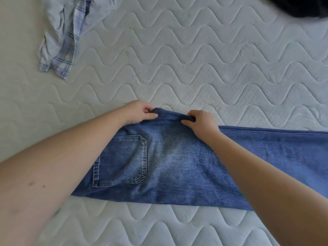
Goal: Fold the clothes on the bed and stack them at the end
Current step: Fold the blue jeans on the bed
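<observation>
A pair of blue jeans (pixel 170 164) lies across the near part of the white quilted mattress (pixel 195 68), folded lengthwise, a back pocket facing up at the left and the legs running off to the right. My left hand (pixel 140 112) pinches the far edge of the denim at the seat. My right hand (pixel 200 121) grips the same far edge a little to the right. Both forearms reach over the jeans.
A crumpled light blue plaid shirt (pixel 62 36) lies at the far left of the mattress. A dark garment (pixel 301 6) shows at the top right corner. Bare quilted mattress lies between them and the jeans.
</observation>
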Demonstrator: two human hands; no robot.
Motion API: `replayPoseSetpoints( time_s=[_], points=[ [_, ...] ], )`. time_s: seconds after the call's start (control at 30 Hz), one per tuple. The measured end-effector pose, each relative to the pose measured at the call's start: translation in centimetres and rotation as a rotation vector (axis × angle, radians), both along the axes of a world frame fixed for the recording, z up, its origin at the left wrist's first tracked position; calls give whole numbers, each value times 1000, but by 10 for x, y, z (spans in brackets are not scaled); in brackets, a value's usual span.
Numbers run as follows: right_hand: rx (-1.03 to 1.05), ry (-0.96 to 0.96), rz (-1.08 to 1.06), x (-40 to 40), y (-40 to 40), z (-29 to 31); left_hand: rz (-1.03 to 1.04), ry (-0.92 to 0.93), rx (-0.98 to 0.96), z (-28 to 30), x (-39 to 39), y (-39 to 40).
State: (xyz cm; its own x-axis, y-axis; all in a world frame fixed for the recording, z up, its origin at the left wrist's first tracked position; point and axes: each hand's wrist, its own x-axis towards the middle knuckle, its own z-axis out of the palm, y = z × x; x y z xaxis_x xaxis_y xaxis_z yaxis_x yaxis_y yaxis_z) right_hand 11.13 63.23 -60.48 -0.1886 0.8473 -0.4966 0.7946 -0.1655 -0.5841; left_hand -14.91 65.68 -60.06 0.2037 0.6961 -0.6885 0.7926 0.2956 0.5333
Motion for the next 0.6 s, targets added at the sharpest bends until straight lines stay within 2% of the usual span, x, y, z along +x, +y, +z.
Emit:
replayPoseSetpoints(
  time_s=[0.07, 0.27, 0.37, 0.47, 0.53, 0.6],
  points=[
    [9, 7, -16, -1, -3, 0, 83, -21, 119, -4, 6, -3],
    [-10, 23, -12, -5, -3, -1, 246, -247, 170, -2, 18, -15],
    [-49, 48, -51, -6, -1, -2, 282, -338, 106, 3, 23, -14],
    [-117, 104, -128, -6, 4, 1, 192, -236, 51, 7, 20, -6],
    [-155, 145, -179, -6, 8, 4, 129, -101, 94, 8, 19, -1],
    [-147, 142, -178, -7, 9, 6, 185, -41, 187, 7, 23, 1]
  ],
)
